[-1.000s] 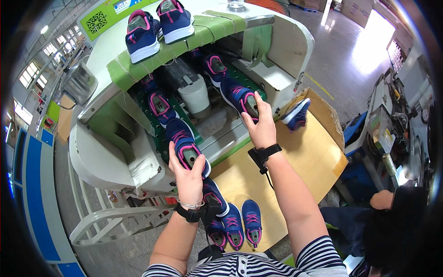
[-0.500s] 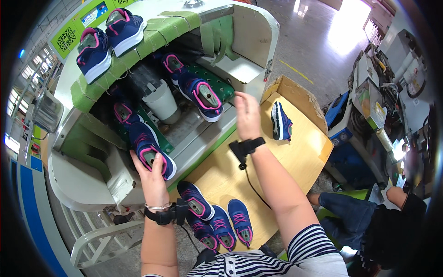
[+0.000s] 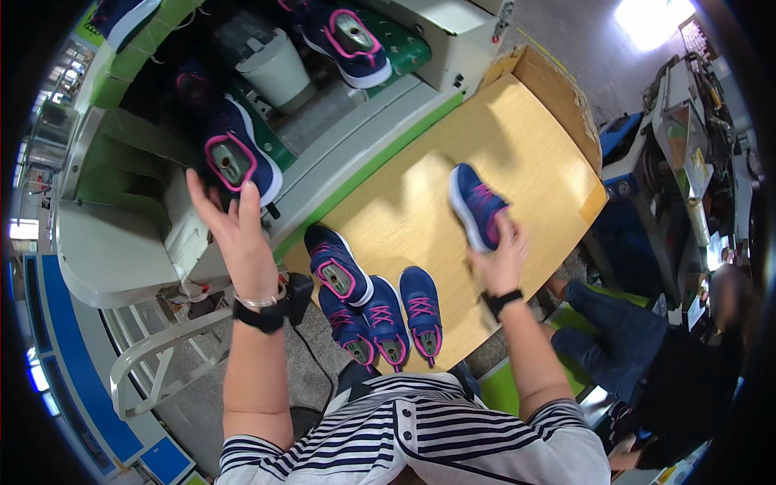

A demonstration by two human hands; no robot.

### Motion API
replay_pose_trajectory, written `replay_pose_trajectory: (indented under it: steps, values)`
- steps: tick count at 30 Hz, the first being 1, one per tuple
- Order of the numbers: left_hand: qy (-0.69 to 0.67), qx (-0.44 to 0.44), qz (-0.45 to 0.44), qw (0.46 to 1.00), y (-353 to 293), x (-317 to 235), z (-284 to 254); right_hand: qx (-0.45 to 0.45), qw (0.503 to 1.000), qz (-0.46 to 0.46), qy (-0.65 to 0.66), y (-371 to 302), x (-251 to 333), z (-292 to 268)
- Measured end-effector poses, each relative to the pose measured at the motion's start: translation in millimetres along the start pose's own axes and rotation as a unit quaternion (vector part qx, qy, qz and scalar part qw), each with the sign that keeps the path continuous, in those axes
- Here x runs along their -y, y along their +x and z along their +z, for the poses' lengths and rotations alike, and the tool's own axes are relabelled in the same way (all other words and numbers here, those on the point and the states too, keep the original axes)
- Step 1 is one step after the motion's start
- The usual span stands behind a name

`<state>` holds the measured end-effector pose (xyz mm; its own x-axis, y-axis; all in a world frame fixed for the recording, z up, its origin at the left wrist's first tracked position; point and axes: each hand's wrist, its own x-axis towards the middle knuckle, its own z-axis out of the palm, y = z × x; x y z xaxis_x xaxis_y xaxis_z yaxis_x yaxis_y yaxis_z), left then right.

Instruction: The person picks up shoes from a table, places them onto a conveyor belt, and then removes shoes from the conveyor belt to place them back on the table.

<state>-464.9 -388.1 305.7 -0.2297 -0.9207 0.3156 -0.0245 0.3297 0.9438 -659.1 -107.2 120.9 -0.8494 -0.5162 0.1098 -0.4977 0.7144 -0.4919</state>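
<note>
The person wears a short-sleeved top with navy and white horizontal stripes. Both forearms are bare. Just below the left hand sit a thin silver bracelet and a black wristband carrying a black box. A black wristband sits just below the right hand.

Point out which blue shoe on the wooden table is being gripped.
The lone shoe in the right hand, set apart from the cluster of shoes at the table's near edge.

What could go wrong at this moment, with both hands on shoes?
The left hand only touches the shoe on the conveyor with open fingers, so it might slip. The right hand grips another shoe over the wooden table; set down carelessly, it may knock the shoes crowded at the table's near edge.
</note>
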Motion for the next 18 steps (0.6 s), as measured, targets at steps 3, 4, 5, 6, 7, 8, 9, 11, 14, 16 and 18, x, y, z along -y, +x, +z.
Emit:
replay_pose_trajectory:
  steps: [3, 4, 5, 6, 7, 8, 9, 11, 14, 16, 18]
  values:
    - [0.062, 0.037, 0.050, 0.996, -39.2, 1.1, 16.2, 0.109, 0.987, -0.065, 0.095, -63.6, 17.0, -8.5]
    - [0.108, 0.057, 0.061, 0.991, -49.6, 5.9, 20.8, 0.104, 0.989, -0.077, 0.076, -73.5, 24.2, -10.3]
    - [0.153, 0.076, 0.073, 0.983, -58.4, 8.2, 26.7, 0.099, 0.989, -0.089, 0.057, -81.9, 32.9, -14.7]
    - [0.153, 0.086, 0.072, 0.982, -66.9, 6.2, 34.7, 0.090, 0.986, -0.101, 0.097, -91.8, 41.6, -20.7]
    - [0.151, 0.090, 0.075, 0.982, -74.0, 5.0, 39.8, 0.080, 0.981, -0.114, 0.138, -101.5, 49.4, -28.3]
    - [0.159, 0.108, 0.105, 0.976, -80.8, 4.3, 44.4, 0.154, 0.961, -0.132, 0.189, -111.7, 53.9, -37.9]
    - [0.161, 0.127, 0.137, 0.969, -86.6, 3.3, 52.2, 0.146, 0.963, -0.127, 0.186, -126.0, 52.2, -36.4]
    - [0.166, 0.195, 0.112, 0.960, -98.3, 7.9, 66.3, 0.290, 0.917, -0.026, 0.271, -156.6, 45.1, -22.5]
    - [0.126, 0.278, -0.025, 0.952, -132.4, 49.5, 96.5, 0.276, 0.887, 0.035, 0.370, -171.4, 23.7, -19.7]
    - [0.087, 0.283, -0.178, 0.938, -157.1, 78.9, 115.5, 0.302, 0.771, 0.189, 0.529, -165.5, 17.9, -50.7]
    - [0.058, 0.278, -0.297, 0.912, -181.7, 99.4, 139.9, 0.284, 0.789, 0.192, 0.509, -165.7, -0.7, -88.1]
